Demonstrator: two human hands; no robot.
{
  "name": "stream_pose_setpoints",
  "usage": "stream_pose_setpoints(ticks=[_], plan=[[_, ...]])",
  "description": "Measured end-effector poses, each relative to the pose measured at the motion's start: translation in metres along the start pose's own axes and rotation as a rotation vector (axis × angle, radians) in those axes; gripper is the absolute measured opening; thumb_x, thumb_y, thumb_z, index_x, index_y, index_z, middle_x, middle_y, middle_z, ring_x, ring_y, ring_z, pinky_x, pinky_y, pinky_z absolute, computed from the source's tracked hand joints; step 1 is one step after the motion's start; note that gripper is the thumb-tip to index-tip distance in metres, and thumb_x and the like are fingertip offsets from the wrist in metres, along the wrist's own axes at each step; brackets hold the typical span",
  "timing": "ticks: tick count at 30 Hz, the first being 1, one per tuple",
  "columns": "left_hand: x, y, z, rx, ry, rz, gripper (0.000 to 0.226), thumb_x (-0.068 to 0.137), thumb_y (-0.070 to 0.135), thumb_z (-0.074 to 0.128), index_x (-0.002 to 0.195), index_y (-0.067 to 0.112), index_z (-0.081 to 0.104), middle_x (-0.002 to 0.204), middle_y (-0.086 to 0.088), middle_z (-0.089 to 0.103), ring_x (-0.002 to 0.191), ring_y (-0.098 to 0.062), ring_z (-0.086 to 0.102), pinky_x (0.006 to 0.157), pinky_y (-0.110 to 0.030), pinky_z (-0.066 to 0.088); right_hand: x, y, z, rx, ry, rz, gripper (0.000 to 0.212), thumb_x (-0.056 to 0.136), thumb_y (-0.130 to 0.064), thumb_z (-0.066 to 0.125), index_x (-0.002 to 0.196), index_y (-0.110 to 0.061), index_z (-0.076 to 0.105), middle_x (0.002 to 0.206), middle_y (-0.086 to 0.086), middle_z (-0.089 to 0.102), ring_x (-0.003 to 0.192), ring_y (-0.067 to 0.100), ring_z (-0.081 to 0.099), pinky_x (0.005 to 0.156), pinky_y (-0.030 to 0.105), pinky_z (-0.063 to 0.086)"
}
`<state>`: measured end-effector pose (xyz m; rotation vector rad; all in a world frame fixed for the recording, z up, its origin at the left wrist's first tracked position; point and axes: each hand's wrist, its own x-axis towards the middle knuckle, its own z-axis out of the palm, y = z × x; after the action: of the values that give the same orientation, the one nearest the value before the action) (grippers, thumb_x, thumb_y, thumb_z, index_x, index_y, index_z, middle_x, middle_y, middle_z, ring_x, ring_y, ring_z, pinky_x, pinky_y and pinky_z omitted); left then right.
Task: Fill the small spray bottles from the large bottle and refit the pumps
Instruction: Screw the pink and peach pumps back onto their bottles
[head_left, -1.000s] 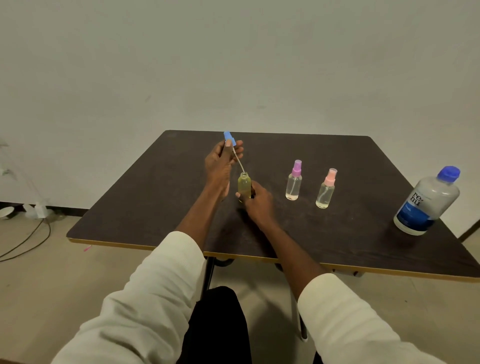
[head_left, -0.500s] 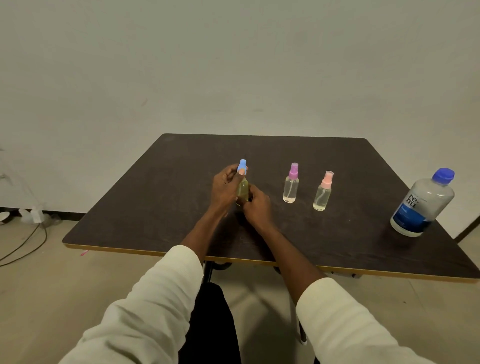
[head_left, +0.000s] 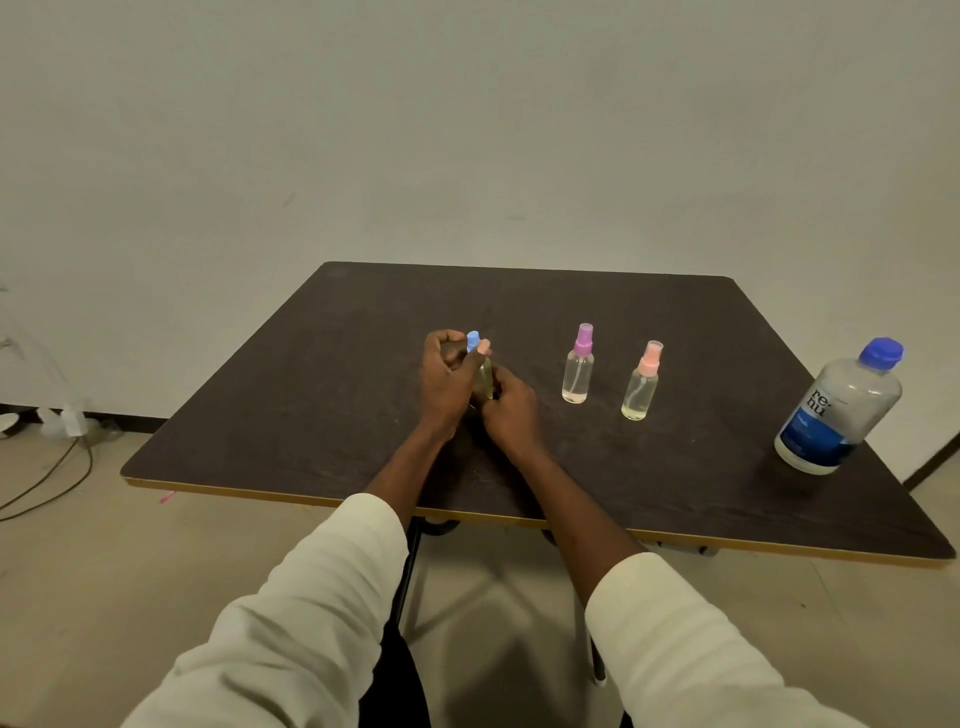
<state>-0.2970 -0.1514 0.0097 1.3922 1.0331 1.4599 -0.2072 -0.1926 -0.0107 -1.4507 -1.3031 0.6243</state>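
Dim even indoor light, soft shadows, slight blur, wide-angle edge bending

A dark brown table with a yellow edge stands on a pale floor. On it stand a small bottle with a purple top and, just beside it, one with a pink top. A big bottle with a blue cap stands near the right edge, well apart from them.
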Motion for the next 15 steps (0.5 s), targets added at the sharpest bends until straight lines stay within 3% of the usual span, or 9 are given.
stream_pose_setpoints(ticks=[3, 5, 7, 11, 15], plan=[[0.0023, -0.0054, -0.0024, 0.046, -0.060, 0.032, 0.018, 0.091, 0.039, 0.066, 0.102, 0.029, 0.056, 0.106, -0.006, 0.072, 0.102, -0.020, 0.071, 0.091, -0.047, 0.057, 0.0010, 0.0005, 0.0009, -0.001, 0.001, 0.019, 0.015, 0.092, -0.016, 0.055, 0.092, -0.027, 0.065, 0.085, -0.008, 0.068, 0.078, 0.008, 0.065, 0.072, 0.034, 0.057], [0.0008, -0.0052, -0.0033, 0.067, -0.097, 0.048, 0.009, 0.100, 0.029, 0.056, 0.107, 0.027, 0.059, 0.111, -0.004, 0.071, 0.105, -0.018, 0.069, 0.093, -0.045, 0.056, 0.0013, -0.0002, 0.0008, 0.007, 0.004, 0.028, 0.014, 0.092, -0.014, 0.055, 0.094, -0.023, 0.066, 0.084, -0.007, 0.068, 0.078, 0.008, 0.064, 0.072, 0.034, 0.057], [-0.0010, -0.0041, -0.0030, 0.060, -0.102, 0.042, 0.016, 0.104, 0.026, 0.048, 0.112, 0.024, 0.062, 0.111, -0.004, 0.071, 0.105, -0.018, 0.068, 0.093, -0.039, 0.057, 0.0014, 0.0002, 0.0016, 0.014, 0.002, 0.033, 0.014, 0.091, -0.015, 0.057, 0.099, -0.021, 0.067, 0.087, -0.007, 0.068, 0.080, 0.008, 0.065, 0.074, 0.035, 0.057], [-0.0006, -0.0029, -0.0011, 0.090, -0.057, 0.048, 0.023, 0.094, 0.031, 0.067, 0.112, 0.017, 0.063, 0.098, 0.003, 0.070, 0.091, -0.009, 0.069, 0.080, -0.026, 0.057, 0.0021, 0.0017, 0.0029, 0.005, 0.005, 0.057, 0.014, 0.088, -0.015, 0.057, 0.096, -0.021, 0.066, 0.087, -0.006, 0.069, 0.080, 0.011, 0.066, 0.075, 0.041, 0.058], [0.0046, -0.0069, -0.0029, 0.107, -0.061, 0.038, 0.033, 0.089, 0.043, 0.069, 0.108, 0.020, 0.054, 0.101, -0.006, 0.070, 0.095, -0.018, 0.071, 0.082, -0.036, 0.060, 0.0020, 0.0003, 0.0017, -0.015, 0.011, 0.064, 0.012, 0.091, -0.011, 0.056, 0.094, -0.019, 0.065, 0.085, -0.005, 0.067, 0.079, 0.010, 0.064, 0.073, 0.036, 0.057]])
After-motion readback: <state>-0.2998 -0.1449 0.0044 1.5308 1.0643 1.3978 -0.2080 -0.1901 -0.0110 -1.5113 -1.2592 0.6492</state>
